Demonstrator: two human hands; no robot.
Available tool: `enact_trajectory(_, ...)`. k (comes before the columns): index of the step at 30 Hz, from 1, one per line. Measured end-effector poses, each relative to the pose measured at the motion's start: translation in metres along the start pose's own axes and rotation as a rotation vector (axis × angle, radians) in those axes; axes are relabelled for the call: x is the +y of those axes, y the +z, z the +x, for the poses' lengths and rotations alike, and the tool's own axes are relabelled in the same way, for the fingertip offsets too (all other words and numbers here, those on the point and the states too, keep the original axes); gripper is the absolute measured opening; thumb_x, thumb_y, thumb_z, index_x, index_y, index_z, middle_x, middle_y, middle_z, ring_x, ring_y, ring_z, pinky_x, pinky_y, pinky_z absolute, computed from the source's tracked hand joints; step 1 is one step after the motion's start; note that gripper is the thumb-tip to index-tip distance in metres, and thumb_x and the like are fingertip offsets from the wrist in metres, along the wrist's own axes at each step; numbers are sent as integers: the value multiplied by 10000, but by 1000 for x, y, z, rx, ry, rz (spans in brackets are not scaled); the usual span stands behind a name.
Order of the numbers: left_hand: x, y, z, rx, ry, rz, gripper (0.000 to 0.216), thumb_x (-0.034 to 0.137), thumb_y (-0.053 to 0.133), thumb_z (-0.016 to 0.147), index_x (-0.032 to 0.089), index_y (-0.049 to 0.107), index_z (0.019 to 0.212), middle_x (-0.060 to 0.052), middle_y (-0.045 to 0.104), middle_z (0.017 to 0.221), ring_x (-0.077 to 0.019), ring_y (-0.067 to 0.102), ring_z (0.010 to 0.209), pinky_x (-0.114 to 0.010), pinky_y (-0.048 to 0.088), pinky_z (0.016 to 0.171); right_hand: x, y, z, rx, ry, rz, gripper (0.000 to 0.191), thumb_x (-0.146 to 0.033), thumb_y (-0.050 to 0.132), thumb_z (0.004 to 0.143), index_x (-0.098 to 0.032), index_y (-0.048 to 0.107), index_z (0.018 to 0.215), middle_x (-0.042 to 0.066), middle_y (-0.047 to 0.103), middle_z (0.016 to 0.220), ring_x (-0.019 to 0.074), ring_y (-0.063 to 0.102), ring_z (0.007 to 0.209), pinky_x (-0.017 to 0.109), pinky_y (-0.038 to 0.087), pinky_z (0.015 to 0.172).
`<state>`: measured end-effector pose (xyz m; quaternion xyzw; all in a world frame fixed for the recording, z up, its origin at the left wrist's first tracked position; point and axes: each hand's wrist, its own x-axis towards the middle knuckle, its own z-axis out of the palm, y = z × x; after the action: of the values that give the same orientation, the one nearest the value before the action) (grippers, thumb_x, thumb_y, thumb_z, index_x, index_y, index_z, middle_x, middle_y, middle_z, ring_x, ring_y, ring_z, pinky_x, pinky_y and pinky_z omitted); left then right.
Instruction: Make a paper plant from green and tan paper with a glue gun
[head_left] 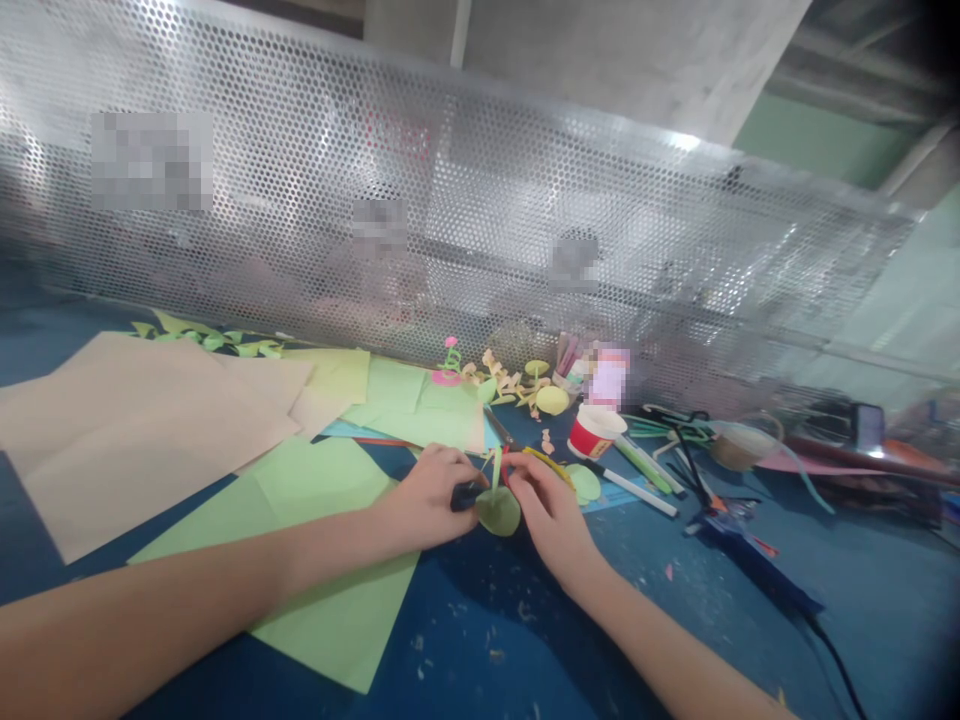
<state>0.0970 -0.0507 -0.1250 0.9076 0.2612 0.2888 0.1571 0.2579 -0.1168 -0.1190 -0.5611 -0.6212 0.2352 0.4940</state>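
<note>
Between my two hands a small light green paper disc (499, 512) stands with a narrow green paper strip (496, 468) rising from it. My left hand (439, 497) is closed, its fingertips and thumb at the disc's left edge, with a dark patch or object inside the curl that I cannot make out. On the other side my right hand (553, 508) pinches at the strip, next to a small red piece (505, 466) of unclear kind. Just behind the fingers lie scissors (501, 428), partly hidden by my right hand.
Green sheets (345, 590) and beige sheets (150, 430) cover the left. A red and white paper cup (595, 432), markers (641, 485) and a blue glue gun (757, 560) with a cord lie right. Paper curls (510, 380) sit before a perforated metal screen (480, 220).
</note>
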Motion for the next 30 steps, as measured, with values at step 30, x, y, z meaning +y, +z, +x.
enact_trajectory(30, 5, -11, 6, 33, -117, -143, 407, 393, 280, 892, 196, 606, 749, -21, 597, 820, -171, 511, 856, -300, 346, 843, 2, -1, 4, 50, -9, -123, 232, -273, 378, 856, -212, 590, 930, 17, 578, 814, 164, 524, 749, 274, 410, 688)
